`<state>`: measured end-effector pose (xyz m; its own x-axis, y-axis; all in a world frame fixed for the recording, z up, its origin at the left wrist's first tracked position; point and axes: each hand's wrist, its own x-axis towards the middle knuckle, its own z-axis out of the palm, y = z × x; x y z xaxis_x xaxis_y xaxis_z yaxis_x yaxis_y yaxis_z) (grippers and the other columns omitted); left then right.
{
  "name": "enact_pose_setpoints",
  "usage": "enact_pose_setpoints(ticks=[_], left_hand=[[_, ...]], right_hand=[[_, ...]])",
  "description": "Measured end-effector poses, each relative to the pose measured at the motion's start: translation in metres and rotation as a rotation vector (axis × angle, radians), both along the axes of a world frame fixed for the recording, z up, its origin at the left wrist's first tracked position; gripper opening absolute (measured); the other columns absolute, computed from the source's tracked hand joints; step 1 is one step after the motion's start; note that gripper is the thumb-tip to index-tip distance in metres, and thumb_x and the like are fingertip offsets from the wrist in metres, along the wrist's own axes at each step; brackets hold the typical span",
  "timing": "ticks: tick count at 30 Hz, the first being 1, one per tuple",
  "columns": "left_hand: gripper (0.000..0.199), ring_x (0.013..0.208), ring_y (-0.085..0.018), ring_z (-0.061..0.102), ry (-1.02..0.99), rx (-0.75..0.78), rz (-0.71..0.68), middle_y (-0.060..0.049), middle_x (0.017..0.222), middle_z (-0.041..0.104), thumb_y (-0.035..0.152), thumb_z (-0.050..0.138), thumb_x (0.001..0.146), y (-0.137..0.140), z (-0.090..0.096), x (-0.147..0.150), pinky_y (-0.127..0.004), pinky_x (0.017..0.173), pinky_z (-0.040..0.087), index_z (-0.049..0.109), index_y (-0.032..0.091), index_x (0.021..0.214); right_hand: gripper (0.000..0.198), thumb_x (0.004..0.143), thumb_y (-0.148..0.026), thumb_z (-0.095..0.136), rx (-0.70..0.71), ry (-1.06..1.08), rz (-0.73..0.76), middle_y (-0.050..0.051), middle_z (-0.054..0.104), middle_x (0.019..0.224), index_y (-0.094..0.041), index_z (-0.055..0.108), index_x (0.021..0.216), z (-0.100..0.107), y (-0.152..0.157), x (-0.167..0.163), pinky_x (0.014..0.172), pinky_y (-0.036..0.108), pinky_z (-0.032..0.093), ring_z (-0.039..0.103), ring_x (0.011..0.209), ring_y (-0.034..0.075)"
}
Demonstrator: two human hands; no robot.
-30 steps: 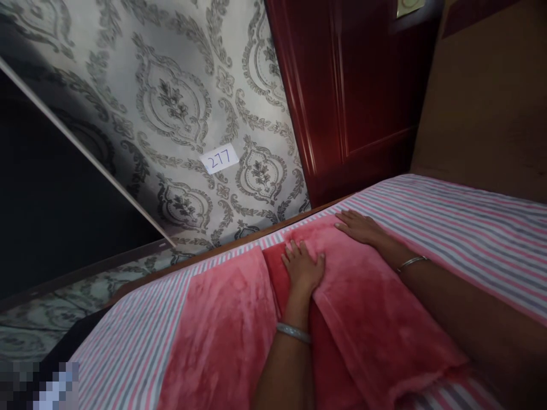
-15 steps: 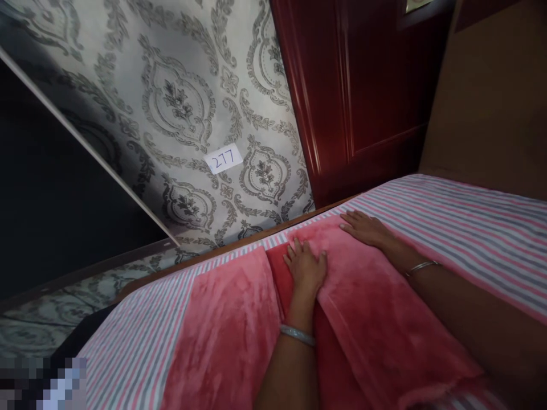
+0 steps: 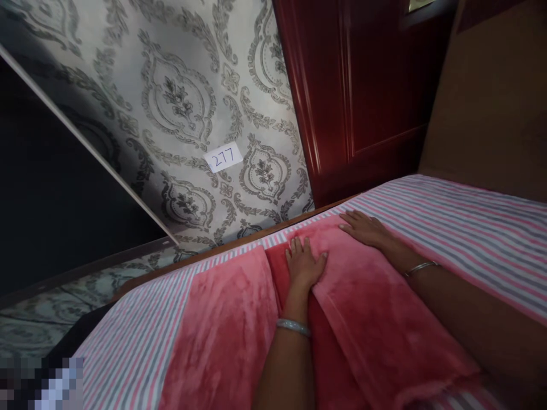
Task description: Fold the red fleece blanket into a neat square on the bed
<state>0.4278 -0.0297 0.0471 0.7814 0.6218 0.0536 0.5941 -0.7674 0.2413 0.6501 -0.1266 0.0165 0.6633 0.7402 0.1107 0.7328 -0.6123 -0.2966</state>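
The pink blanket (image 3: 363, 319) lies directly beneath both your hands, with pale panels on either side of a darker red strip (image 3: 331, 370). Your left hand (image 3: 304, 266) rests open, fingers spread, where the right-hand panel meets that strip, while your right hand (image 3: 363, 229) lies flattened, palm down, near the panel's far outer corner. Around the blanket spreads a striped sheet (image 3: 453, 222), with patterned wallpaper (image 3: 179, 102) beyond.

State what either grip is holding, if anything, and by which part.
Nothing appears held: the left grip lies spread across an inner edge of the pink-red fabric; the right grip rests open near its far right corner.
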Motion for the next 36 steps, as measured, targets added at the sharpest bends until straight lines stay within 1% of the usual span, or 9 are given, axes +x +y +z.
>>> enact_pose_setpoints(ticks=[6, 9, 11, 13, 15, 19, 26, 31, 36], left_hand=[[0.071, 0.156, -0.028, 0.016, 0.035, 0.022, -0.004, -0.014, 0.166, 0.025, 0.060, 0.038, 0.095, -0.003, 0.011, -0.004, -0.053, 0.124, 0.020, 0.036, 0.020, 0.154], [0.063, 0.152, -0.032, 0.027, 0.018, 0.080, -0.028, -0.017, 0.160, 0.037, 0.055, 0.040, 0.096, -0.012, 0.020, -0.005, -0.058, 0.122, 0.021, 0.046, 0.019, 0.147], [0.061, 0.149, -0.033, 0.032, -0.032, 0.136, -0.103, -0.016, 0.156, 0.044, 0.055, 0.040, 0.096, -0.021, 0.022, -0.004, -0.057, 0.124, 0.017, 0.051, 0.018, 0.143], [0.068, 0.150, -0.033, 0.029, -0.053, 0.140, -0.203, -0.015, 0.159, 0.041, 0.061, 0.039, 0.095, -0.029, 0.019, -0.002, -0.055, 0.126, 0.013, 0.047, 0.019, 0.147], [0.079, 0.154, -0.035, 0.020, -0.015, 0.092, -0.253, -0.013, 0.164, 0.031, 0.070, 0.038, 0.091, -0.034, 0.012, 0.000, -0.056, 0.126, 0.010, 0.039, 0.021, 0.153], [0.088, 0.156, -0.036, 0.008, 0.045, 0.030, -0.220, -0.011, 0.168, 0.021, 0.078, 0.035, 0.088, -0.036, 0.001, 0.002, -0.058, 0.126, 0.008, 0.031, 0.025, 0.158], [0.093, 0.155, -0.037, 0.010, 0.037, 0.038, -0.239, -0.015, 0.167, 0.021, 0.080, 0.033, 0.087, -0.032, -0.001, 0.001, -0.056, 0.126, 0.008, 0.031, 0.021, 0.159], [0.094, 0.155, -0.037, 0.009, 0.041, 0.033, -0.258, -0.015, 0.167, 0.021, 0.080, 0.031, 0.088, -0.030, 0.000, 0.001, -0.057, 0.125, 0.009, 0.029, 0.020, 0.159], [0.094, 0.155, -0.039, 0.009, 0.044, 0.022, -0.248, -0.017, 0.167, 0.019, 0.080, 0.032, 0.087, -0.029, 0.000, 0.003, -0.057, 0.125, 0.008, 0.029, 0.019, 0.159]], right_hand=[[0.070, 0.097, -0.061, 0.021, 0.036, -0.009, 0.018, 0.004, 0.029, 0.164, -0.028, 0.037, 0.156, 0.000, -0.001, 0.002, 0.118, 0.058, 0.029, 0.021, 0.152, 0.030], [0.069, 0.097, -0.062, 0.021, 0.029, -0.011, 0.012, 0.004, 0.029, 0.164, -0.029, 0.037, 0.156, -0.001, -0.001, 0.003, 0.118, 0.057, 0.030, 0.021, 0.152, 0.029], [0.070, 0.097, -0.062, 0.021, 0.015, -0.005, 0.002, 0.005, 0.027, 0.164, -0.027, 0.036, 0.157, -0.001, 0.000, 0.003, 0.119, 0.056, 0.029, 0.019, 0.153, 0.028], [0.071, 0.097, -0.062, 0.022, 0.013, -0.002, -0.001, 0.005, 0.027, 0.164, -0.026, 0.035, 0.157, -0.002, 0.000, 0.003, 0.119, 0.055, 0.028, 0.019, 0.153, 0.028], [0.070, 0.097, -0.062, 0.022, 0.026, -0.007, 0.001, 0.005, 0.028, 0.164, -0.027, 0.036, 0.156, -0.002, -0.001, 0.003, 0.119, 0.056, 0.028, 0.020, 0.152, 0.028], [0.070, 0.098, -0.060, 0.022, 0.026, -0.011, -0.003, 0.005, 0.028, 0.164, -0.026, 0.035, 0.157, -0.002, -0.002, 0.000, 0.119, 0.057, 0.028, 0.020, 0.152, 0.028], [0.069, 0.099, -0.053, 0.023, 0.011, 0.005, -0.012, 0.007, 0.022, 0.166, -0.021, 0.029, 0.160, 0.012, -0.005, -0.004, 0.119, 0.054, 0.029, 0.020, 0.153, 0.027], [0.069, 0.099, -0.055, 0.022, -0.006, -0.002, -0.015, 0.008, 0.022, 0.165, -0.026, 0.027, 0.160, 0.023, -0.042, -0.011, 0.115, 0.064, 0.029, 0.023, 0.151, 0.032], [0.066, 0.098, -0.060, 0.023, 0.013, -0.116, 0.022, 0.004, 0.026, 0.164, -0.031, 0.037, 0.156, -0.005, -0.095, -0.037, 0.114, 0.065, 0.031, 0.024, 0.151, 0.034]])
